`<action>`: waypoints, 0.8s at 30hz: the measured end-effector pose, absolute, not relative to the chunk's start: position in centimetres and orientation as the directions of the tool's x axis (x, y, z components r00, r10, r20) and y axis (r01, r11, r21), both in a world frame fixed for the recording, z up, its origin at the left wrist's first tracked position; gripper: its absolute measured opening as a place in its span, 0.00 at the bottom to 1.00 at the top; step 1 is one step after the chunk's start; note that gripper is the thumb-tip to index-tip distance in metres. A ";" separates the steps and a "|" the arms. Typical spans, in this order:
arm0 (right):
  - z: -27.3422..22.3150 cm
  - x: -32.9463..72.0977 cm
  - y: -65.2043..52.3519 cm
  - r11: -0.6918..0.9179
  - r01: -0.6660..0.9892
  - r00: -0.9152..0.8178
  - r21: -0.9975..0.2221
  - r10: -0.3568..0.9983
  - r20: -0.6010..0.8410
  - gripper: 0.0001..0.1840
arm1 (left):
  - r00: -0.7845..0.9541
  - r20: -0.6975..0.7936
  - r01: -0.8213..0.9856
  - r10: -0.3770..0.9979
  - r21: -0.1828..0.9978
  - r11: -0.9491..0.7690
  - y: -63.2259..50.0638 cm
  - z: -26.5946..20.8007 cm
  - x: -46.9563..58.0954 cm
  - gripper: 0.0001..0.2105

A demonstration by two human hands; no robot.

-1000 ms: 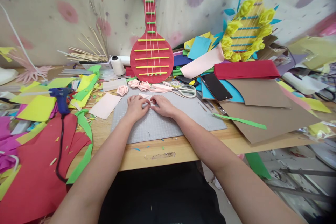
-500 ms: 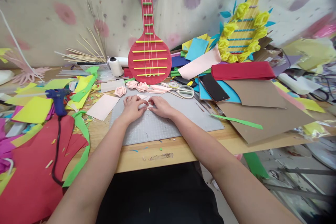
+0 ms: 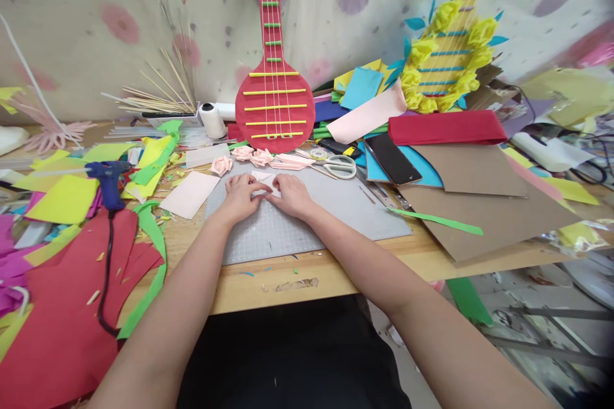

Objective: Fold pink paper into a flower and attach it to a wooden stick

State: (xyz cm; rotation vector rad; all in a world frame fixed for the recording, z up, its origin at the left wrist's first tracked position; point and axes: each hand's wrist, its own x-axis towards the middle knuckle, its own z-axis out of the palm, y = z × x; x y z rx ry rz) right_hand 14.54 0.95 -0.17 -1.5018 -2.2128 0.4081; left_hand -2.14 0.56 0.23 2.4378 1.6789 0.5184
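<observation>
My left hand and my right hand meet over the grey cutting mat. Between them is a small piece of pale pink paper, pinched by the fingers of both hands and partly hidden under them. Just beyond the hands lie several pale pink paper roses and a few pink paper strips. To the right of these rest scissors with white handles. A pale pink paper sheet is left of my left hand.
A red paper lute stands against the wall, with a yellow flowered one at right. A blue glue gun sits left on scattered paper. A phone and brown cardboard lie right.
The fingertips of both hands have drawn closer together at the pink paper, the right thumb moving toward the left. The whole view has shifted slightly.
</observation>
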 end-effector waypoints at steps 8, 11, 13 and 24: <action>0.3 15.6 1.3 0.386 0.742 -0.397 -0.548 0.912 0.105 0.18 | 0.325 0.195 0.863 0.925 0.339 -0.375 0.6 0.3 -2.4 0.10; 0.0 15.8 1.5 0.406 0.715 -0.409 -0.569 0.903 0.130 0.18 | 0.344 0.286 0.819 0.894 0.375 -0.435 0.8 0.3 -2.9 0.12; -0.4 15.9 1.6 0.427 0.676 -0.414 -0.600 0.894 0.170 0.17 | 0.336 0.368 0.773 0.867 0.417 -0.477 1.1 0.2 -3.7 0.16; 0.2 16.4 1.5 0.561 0.592 -0.445 -0.579 0.826 0.346 0.08 | 0.298 0.275 0.860 0.914 0.337 -0.382 1.5 -0.2 -4.3 0.19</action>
